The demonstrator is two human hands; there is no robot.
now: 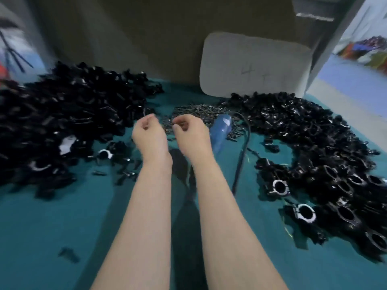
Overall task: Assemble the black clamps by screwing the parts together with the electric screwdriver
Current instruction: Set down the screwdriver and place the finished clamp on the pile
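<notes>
the electric screwdriver [221,132] lies on the teal table cover [52,222]. its translucent blue body has its long axis running away from the person, with the far end tipped slightly right. motion blur hides which end carries the bit. a black cable [244,155] runs along the screwdriver's right side and back toward the person.

the right hand [192,132] is just left of the screwdriver, over the near edge of the screw pile [201,111], thumb and fingers curled toward each other. whether they pinch a screw cannot be told. the left hand [149,132], further left of the screwdriver, is curled too, and its contents are equally unclear.

loose black clamp parts [62,114] are heaped well left of the screwdriver. assembled clamps [314,155], ring-shaped, are piled to its right and nearer the person, and both heaps are cut off by the frame edges.

beyond the screwdriver a grey board [253,63] with a faint handwritten mark leans on a brown wall [136,34]. the room at either edge is blurred.
</notes>
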